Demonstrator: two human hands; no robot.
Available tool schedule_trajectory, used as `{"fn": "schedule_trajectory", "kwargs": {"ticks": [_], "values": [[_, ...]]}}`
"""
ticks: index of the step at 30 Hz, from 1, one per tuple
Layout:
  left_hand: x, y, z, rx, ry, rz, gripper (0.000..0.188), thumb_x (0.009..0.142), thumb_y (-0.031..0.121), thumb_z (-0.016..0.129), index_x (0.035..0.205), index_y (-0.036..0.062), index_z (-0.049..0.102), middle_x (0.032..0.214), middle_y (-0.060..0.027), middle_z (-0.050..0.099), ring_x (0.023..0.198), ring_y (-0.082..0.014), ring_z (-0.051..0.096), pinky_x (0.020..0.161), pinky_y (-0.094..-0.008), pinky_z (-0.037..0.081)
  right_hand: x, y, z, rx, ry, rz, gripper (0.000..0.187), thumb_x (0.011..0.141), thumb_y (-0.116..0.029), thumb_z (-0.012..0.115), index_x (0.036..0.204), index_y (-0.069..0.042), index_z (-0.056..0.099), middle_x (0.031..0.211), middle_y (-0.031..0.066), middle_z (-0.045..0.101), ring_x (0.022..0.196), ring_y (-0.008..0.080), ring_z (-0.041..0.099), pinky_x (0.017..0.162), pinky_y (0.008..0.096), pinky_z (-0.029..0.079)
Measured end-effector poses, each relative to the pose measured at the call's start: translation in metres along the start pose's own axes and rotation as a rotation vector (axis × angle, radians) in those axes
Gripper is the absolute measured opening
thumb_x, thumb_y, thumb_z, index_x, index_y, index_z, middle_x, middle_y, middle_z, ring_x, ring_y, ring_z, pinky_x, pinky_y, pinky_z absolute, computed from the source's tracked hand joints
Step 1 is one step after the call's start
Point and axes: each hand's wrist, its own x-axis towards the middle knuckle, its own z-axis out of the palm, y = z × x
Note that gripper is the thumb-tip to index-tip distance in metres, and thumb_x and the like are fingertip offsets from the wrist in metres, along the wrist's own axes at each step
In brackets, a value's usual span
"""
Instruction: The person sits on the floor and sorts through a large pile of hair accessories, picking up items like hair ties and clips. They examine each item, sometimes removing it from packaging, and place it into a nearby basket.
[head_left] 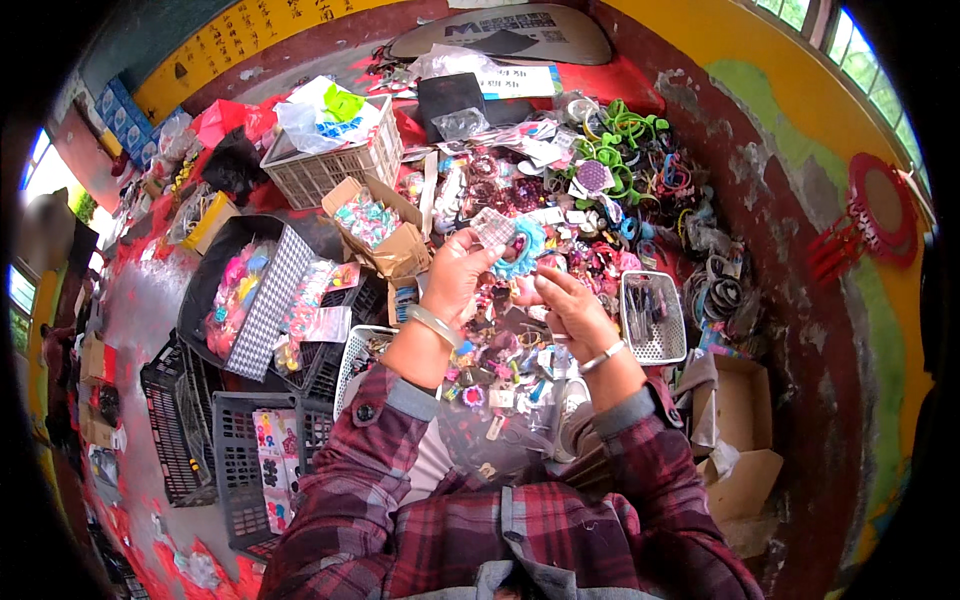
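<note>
My left hand (460,278) is closed, its thumb and forefinger pinching at a small pale checked piece (492,227) and a light blue ruffled hair accessory (528,243). Both are held up over the heap in front of me; whether they are joined I cannot tell. Just right of and below the blue ruffle is my right hand (574,312), with bent fingers and the thumb and forefinger close together. What sits between those fingertips is too small to make out. Under both hands spreads a heap of hair ties and clips (500,345) in many colours.
Green hair accessories (625,125) lie at the far right of the heap. A white basket (652,318) stands beside my right hand. On the left are a cardboard box (405,255), a black bin (205,295) and a dark crate (240,470). A painted wall (780,200) bounds the right side.
</note>
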Motion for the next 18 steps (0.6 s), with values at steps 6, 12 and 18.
{"fn": "schedule_trajectory", "kwargs": {"ticks": [6,12,18], "values": [[0.008,-0.016,-0.009,-0.087,0.052,0.04,0.019,0.083,0.004,0.055,0.102,0.0022,0.054,0.094,-0.0073,0.062,0.084,-0.0136,0.06,0.074,-0.0268,0.049,0.025,0.003,0.019,0.245,0.108,-0.013,0.01,0.08,-0.014,0.062,0.088,-0.009,0.058,0.064,-0.0043,0.056,0.041,0.0019,0.037,0.035,0.0166,0.023],[0.021,-0.023,-0.014,-0.034,0.032,0.065,0.018,0.082,0.004,0.056,0.1,-0.0004,0.057,0.09,-0.0072,0.063,0.08,-0.0139,0.061,0.07,-0.0244,0.049,0.03,0.003,0.013,0.269,0.06,-0.049,0.007,0.079,-0.008,0.061,0.086,-0.007,0.06,0.058,-0.0059,0.053,0.037,0.0011,0.033,0.034,0.0186,0.021],[0.024,-0.024,-0.004,-0.11,0.085,-0.014,0.01,0.081,0.005,0.059,0.087,-0.0021,0.061,0.083,-0.0067,0.064,0.074,-0.0116,0.059,0.07,-0.0241,0.046,0.035,0.006,0.015,0.284,0.092,-0.038,0.013,0.079,-0.005,0.062,0.092,-0.004,0.061,0.072,-0.0011,0.061,0.051,0.0052,0.048,0.044,0.0187,0.034]]}}
